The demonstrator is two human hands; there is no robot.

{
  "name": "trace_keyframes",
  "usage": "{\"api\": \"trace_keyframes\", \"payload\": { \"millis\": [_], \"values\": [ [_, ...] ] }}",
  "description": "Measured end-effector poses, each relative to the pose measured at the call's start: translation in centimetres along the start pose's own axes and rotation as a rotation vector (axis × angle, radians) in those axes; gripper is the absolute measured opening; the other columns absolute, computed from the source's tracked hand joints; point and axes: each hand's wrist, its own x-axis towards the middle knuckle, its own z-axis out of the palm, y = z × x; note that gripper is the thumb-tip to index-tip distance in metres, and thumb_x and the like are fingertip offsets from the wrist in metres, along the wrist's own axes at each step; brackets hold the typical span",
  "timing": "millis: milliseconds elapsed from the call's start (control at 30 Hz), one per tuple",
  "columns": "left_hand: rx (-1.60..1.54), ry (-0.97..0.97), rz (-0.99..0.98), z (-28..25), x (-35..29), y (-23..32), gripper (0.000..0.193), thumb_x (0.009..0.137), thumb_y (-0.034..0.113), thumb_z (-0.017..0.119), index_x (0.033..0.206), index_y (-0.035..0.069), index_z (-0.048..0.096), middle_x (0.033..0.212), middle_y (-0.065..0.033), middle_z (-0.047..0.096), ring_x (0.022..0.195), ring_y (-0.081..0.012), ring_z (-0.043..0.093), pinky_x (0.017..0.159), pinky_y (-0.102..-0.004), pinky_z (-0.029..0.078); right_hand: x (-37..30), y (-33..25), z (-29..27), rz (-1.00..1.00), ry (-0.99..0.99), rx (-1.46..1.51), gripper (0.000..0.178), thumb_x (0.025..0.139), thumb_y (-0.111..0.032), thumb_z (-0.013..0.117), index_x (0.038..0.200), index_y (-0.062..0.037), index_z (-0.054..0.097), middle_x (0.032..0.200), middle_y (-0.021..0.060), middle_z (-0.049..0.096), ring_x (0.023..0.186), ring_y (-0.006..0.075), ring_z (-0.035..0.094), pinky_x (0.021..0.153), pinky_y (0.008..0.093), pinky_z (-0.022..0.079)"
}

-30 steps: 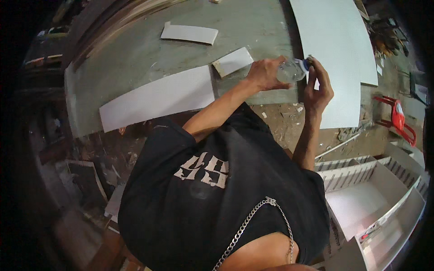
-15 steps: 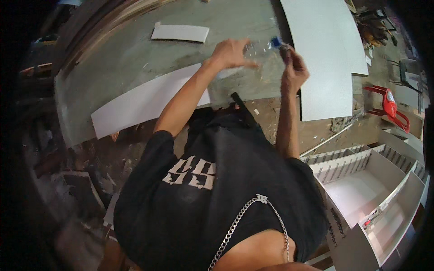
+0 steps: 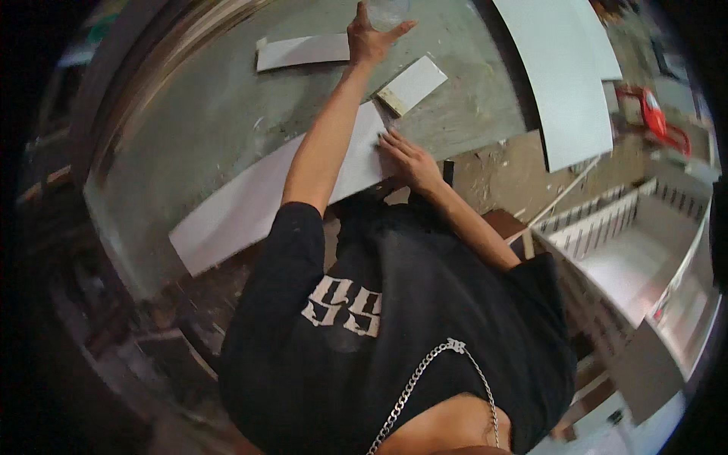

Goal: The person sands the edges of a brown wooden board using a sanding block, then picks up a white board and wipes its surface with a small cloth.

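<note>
The left hand (image 3: 368, 45) stretches far forward, thumb and finger spread wide around a clear bottle (image 3: 388, 12); I cannot tell whether they grip it. The right hand (image 3: 413, 162) has its fingers nearly straight at a long white board's (image 3: 250, 193) end, any hold unclear. Just beyond them lies a small white offcut (image 3: 417, 82); left of the left fingers, a white strip (image 3: 303, 51).

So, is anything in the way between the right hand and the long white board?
Nothing visible is: the right hand has its fingers at the right end of the long white board.
</note>
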Motion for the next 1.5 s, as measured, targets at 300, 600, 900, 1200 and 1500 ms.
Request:
{"api": "trace_keyframes", "payload": {
  "millis": [300,600,900,1200,1500],
  "values": [
    [-0.16,0.196,0.254,-3.0,-5.5,-0.7,0.068,0.077,0.042,0.082,0.127,0.004,0.054,0.105,-0.0149,0.068,0.094,-0.0325,0.064,0.087,-0.0415,0.049,0.3,-5.9,0.4,0.537,0.463,0.048,0.022,0.082,-0.006,0.074,0.104,-0.0048,0.071,0.113,0.0117,0.07,0.107,0.0286,0.068,0.087,0.0351,0.056],
    [-0.074,-0.17,-0.027,-9.1,-11.9,-2.1,0.037,0.086,0.018,0.075,0.117,0.006,0.06,0.096,-0.0064,0.069,0.076,-0.0152,0.065,0.067,-0.0287,0.051,1.4,-8.1,0.0,0.762,0.51,-0.021,0.015,0.075,-0.008,0.081,0.09,-0.01,0.077,0.093,0.0082,0.069,0.086,0.0196,0.066,0.071,0.0306,0.054],
    [0.06,-0.275,-0.066,-7.5,-11.6,-1.9,0.027,0.086,0.023,0.072,0.106,0.008,0.064,0.083,-0.0023,0.068,0.063,-0.0154,0.063,0.059,-0.03,0.051,2.2,-6.9,-0.7,0.829,0.484,0.194,0.023,0.076,-0.004,0.079,0.098,-0.0082,0.075,0.093,0.0095,0.067,0.081,0.0186,0.067,0.07,0.0287,0.052],
    [0.207,-0.368,-0.061,-8.0,-11.9,-3.0,0.028,0.087,0.032,0.071,0.101,0.008,0.067,0.077,-0.0042,0.069,0.063,-0.0174,0.065,0.059,-0.0322,0.052,1.3,-4.5,-3.1,0.536,0.313,0.079,0.032,0.07,0.007,0.072,0.095,-0.0113,0.073,0.091,0.0065,0.067,0.083,0.0249,0.064,0.071,0.0331,0.051],
    [0.087,-0.333,-0.132,-8.0,-11.5,-1.9,0.023,0.086,0.027,0.071,0.097,0.007,0.068,0.076,-0.0062,0.069,0.063,-0.0183,0.066,0.06,-0.0314,0.053,3.2,-4.8,-0.5,0.82,0.473,0.133,0.02,0.077,-0.007,0.08,0.094,-0.0072,0.07,0.084,0.0085,0.065,0.073,0.02,0.066,0.063,0.0317,0.051]
  ]
}}
